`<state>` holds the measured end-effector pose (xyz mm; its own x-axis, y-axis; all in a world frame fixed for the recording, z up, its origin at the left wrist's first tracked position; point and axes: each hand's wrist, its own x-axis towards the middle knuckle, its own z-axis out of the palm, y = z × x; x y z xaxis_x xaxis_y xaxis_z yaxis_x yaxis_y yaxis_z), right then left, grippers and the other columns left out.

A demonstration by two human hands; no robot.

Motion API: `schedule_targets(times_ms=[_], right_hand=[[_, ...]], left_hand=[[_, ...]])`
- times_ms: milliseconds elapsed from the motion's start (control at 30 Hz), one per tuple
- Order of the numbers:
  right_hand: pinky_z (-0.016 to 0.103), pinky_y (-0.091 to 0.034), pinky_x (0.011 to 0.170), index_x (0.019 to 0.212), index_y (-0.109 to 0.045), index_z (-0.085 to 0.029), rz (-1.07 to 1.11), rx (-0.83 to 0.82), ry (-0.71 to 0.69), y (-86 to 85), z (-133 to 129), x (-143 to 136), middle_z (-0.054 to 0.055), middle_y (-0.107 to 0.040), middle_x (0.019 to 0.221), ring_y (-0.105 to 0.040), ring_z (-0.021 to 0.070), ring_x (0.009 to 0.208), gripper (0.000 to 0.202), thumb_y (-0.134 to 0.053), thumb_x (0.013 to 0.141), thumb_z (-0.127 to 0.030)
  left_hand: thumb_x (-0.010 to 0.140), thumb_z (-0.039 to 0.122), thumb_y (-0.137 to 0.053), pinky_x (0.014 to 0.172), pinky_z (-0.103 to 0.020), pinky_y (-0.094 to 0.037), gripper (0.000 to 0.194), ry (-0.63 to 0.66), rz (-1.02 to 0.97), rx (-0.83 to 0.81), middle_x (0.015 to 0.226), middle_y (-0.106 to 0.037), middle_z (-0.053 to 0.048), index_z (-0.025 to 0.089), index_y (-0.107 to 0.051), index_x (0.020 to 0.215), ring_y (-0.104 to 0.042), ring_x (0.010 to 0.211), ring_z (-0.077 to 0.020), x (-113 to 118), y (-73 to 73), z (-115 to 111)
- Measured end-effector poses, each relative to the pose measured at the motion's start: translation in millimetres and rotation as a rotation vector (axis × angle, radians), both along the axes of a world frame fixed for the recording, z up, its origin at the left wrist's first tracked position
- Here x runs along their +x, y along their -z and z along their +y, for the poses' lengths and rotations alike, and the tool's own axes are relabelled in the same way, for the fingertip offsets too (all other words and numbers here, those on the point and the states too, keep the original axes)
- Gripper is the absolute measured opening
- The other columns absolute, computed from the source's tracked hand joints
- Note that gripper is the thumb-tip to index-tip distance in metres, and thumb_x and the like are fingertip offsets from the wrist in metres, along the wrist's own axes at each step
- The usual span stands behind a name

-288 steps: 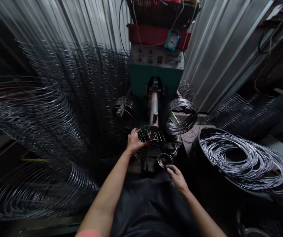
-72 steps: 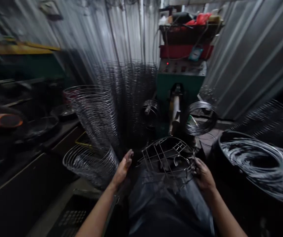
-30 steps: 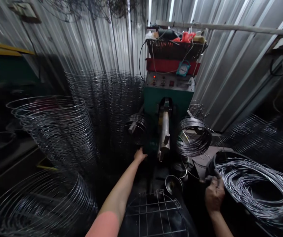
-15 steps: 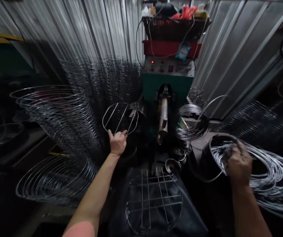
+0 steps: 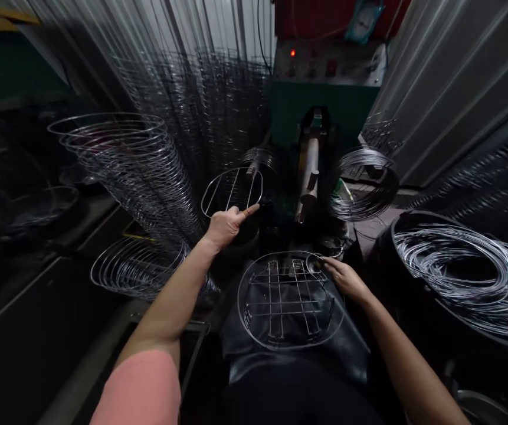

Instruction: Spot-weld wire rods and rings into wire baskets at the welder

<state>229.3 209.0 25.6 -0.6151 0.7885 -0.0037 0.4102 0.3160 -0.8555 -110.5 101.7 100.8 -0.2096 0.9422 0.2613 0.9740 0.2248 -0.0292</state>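
Observation:
My left hand [image 5: 223, 229] reaches forward at centre left, fingers at the near edge of an oval wire frame with crossbars [image 5: 232, 188] and closed on it. My right hand [image 5: 346, 278] pinches the upper right edge of a large thin wire ring [image 5: 241, 277]. That ring lies round a wire grid [image 5: 289, 304] of crossing rods, which rests over dark sheeting in front of me. Just beyond stands the welding machine's metal arm [image 5: 309, 171]. The small metal cup near my right fingertips is partly hidden.
Tall stacks of wire rings [image 5: 130, 159] rise on the left. A coil of wire rings [image 5: 362, 183] hangs right of the machine's arm. A black tub [image 5: 406, 277] holding many loose wire rings [image 5: 457, 277] stands at the right. A green machine body [image 5: 324, 97] with a red lamp stands behind.
My right hand has moved left from the tub of wire rings, bringing a ring over the grid. My left hand stays at the oval frame. The view has tilted downward.

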Motion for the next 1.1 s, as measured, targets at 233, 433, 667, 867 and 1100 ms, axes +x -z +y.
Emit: schedule_targets(times_ms=[233,433,667,867,1100], right_hand=[[0.043,-0.043,0.098,0.098,-0.072,-0.022,-0.097,-0.100,-0.048,47.8,27,-3,0.006,-0.070,0.106,-0.061,0.0267,0.107,0.028,-0.059,0.077,-0.033],[0.047,-0.040,0.101,0.098,-0.073,-0.020,-0.055,-0.272,-0.086,53.7,20,8,0.007,-0.070,0.107,-0.060,0.0293,0.109,0.033,-0.066,0.073,-0.039],[0.046,-0.039,0.102,0.106,-0.069,-0.022,0.031,-0.279,0.062,56.4,1,27,0.005,-0.068,0.112,-0.058,0.0275,0.112,0.036,-0.066,0.073,-0.034],[0.046,-0.041,0.102,0.112,-0.066,-0.022,0.089,-0.231,0.078,58.6,-23,36,0.004,-0.067,0.115,-0.057,0.0280,0.113,0.041,-0.063,0.074,-0.037],[0.043,-0.042,0.102,0.109,-0.068,-0.020,0.060,-0.157,0.083,58.5,-26,26,0.005,-0.068,0.113,-0.059,0.0266,0.112,0.037,-0.059,0.076,-0.034]], left_hand=[[0.083,0.016,-0.044,0.089,-0.026,-0.045,0.046,0.303,-0.648,0.159,0.107,-0.067,-0.001,0.024,-0.053,0.128,-0.062,0.095,-0.0149,8,-4.4,9],[0.083,0.014,-0.039,0.092,-0.032,-0.045,0.038,0.011,-0.484,0.566,0.110,-0.068,-0.004,0.016,-0.063,0.114,-0.062,0.099,-0.0177,5,-46.7,14],[0.081,0.025,-0.052,0.088,-0.038,-0.046,0.033,-0.310,-0.448,0.052,0.103,-0.069,-0.009,0.019,-0.065,0.111,-0.063,0.098,-0.0271,8,16.6,-54],[0.071,0.050,-0.065,0.057,-0.025,-0.044,0.064,-0.309,-1.453,-0.089,0.090,-0.068,-0.007,0.015,-0.056,0.123,-0.058,0.064,-0.0142,54,120.2,-105],[0.066,0.047,-0.070,0.054,-0.021,-0.036,0.075,-0.280,-1.777,0.009,0.074,-0.059,0.001,0.017,-0.048,0.131,-0.046,0.057,-0.0089,79,130.3,-114]])
